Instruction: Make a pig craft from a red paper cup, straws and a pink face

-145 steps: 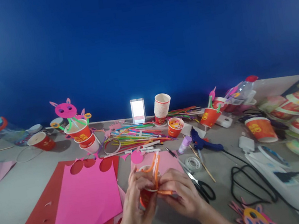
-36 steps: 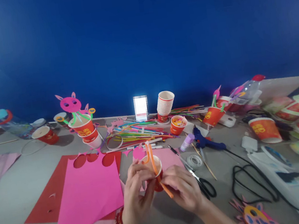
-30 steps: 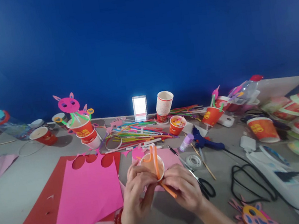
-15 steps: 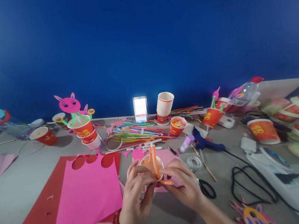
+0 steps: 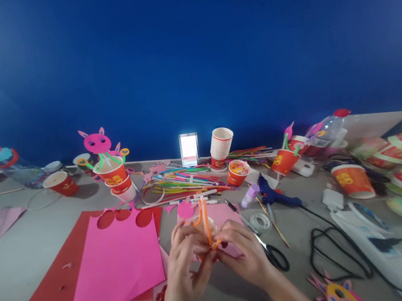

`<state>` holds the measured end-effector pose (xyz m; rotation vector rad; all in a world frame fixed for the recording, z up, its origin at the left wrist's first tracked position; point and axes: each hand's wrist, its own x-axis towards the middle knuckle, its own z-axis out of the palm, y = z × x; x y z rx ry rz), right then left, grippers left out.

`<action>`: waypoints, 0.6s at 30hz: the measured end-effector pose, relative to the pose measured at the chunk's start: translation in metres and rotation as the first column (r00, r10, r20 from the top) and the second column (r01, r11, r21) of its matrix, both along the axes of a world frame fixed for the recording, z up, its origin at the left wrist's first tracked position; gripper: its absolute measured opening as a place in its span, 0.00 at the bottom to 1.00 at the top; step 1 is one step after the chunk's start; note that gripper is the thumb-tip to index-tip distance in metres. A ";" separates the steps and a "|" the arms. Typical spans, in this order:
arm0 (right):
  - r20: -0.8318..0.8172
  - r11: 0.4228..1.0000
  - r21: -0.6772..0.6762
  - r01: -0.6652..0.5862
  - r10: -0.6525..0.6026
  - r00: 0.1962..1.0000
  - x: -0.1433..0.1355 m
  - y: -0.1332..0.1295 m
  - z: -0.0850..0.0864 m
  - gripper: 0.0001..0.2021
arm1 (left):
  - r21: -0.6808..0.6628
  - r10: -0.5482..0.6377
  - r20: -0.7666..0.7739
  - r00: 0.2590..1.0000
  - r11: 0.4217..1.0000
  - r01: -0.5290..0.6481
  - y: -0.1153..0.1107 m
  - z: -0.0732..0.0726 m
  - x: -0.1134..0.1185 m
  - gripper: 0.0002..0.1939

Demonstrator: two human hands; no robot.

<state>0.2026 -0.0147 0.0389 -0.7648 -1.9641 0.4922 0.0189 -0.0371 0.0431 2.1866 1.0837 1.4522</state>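
Both hands meet at a paper cup (image 5: 211, 224) near the front middle. Orange pipe cleaners (image 5: 206, 219) stand up from the cup, and one end bends out over its near rim. My left hand (image 5: 187, 257) has its fingers closed around the near left side of the cup and the orange strip. With thumb and forefinger, my right hand (image 5: 246, 253) pinches the bent orange end at the rim. The fingertips hide most of the cup's wall. Pink paper (image 5: 228, 215) lies beneath and behind the cup.
Pink card (image 5: 123, 261) overlaps red card (image 5: 57, 270) at left. Scissors (image 5: 276, 257), a tape roll (image 5: 259, 221) and a blue glue gun (image 5: 276, 195) lie at right. Behind are pipe cleaners (image 5: 179, 186), a cup stack (image 5: 221, 143) and a pink figure in cups (image 5: 97, 143).
My right hand has moved slightly left, closer to my left hand. The orange end that pointed right now bends upward between the fingertips. The view has shifted a little.
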 end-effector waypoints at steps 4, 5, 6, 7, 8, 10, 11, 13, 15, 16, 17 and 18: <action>-0.002 1.000 -0.002 -0.018 0.018 1.000 0.001 -0.001 0.003 0.07 | 0.022 0.037 0.022 0.999 0.999 -0.038 0.001 0.000 -0.002 0.11; -0.023 1.000 0.006 -0.014 0.014 1.000 0.002 -0.001 0.004 0.08 | 0.008 0.027 0.040 0.999 1.000 -0.027 0.002 0.000 -0.003 0.11; -0.054 1.000 0.015 0.003 -0.002 0.999 0.003 -0.002 0.006 0.10 | -0.012 0.012 0.063 0.998 1.000 -0.011 0.002 -0.001 -0.004 0.11; -0.092 0.999 0.024 0.035 -0.032 0.995 0.004 -0.002 0.007 0.11 | -0.032 -0.006 0.090 0.996 0.999 0.009 0.003 -0.002 -0.006 0.11; -0.128 0.997 0.030 0.078 -0.073 0.989 0.005 -0.002 0.009 0.11 | -0.047 -0.024 0.119 0.993 0.998 0.030 0.003 -0.003 -0.007 0.11; -0.156 0.986 0.037 0.163 -0.155 0.975 0.006 -0.003 0.011 0.09 | -0.072 -0.059 0.168 0.984 0.995 0.072 0.004 -0.005 -0.009 0.11; -0.146 0.981 0.039 0.191 -0.184 0.972 0.006 -0.003 0.011 0.09 | -0.080 -0.079 0.183 0.980 0.992 0.095 0.004 -0.006 -0.009 0.12; -0.106 0.977 0.032 0.209 -0.205 0.973 0.006 -0.004 0.010 0.12 | -0.092 -0.114 0.211 0.971 0.987 0.136 0.004 -0.008 -0.010 0.12; -0.116 0.976 -0.012 0.217 -0.217 0.969 0.006 -0.004 0.007 0.15 | -0.093 -0.131 0.260 0.957 0.983 0.159 0.004 -0.009 -0.009 0.11; -0.151 0.975 -0.050 0.217 -0.222 0.963 0.006 -0.004 0.005 0.17 | -0.092 -0.136 0.296 0.945 0.981 0.170 0.005 -0.009 -0.009 0.10; -0.194 0.974 -0.100 0.203 -0.219 0.956 0.006 -0.003 0.003 0.19 | -0.096 -0.144 0.334 0.932 0.978 0.185 0.006 -0.009 -0.009 0.08; -0.235 0.973 -0.155 0.169 -0.203 0.951 0.006 -0.002 0.001 0.21 | -0.103 -0.155 0.371 0.916 0.973 0.207 0.006 -0.010 -0.010 0.07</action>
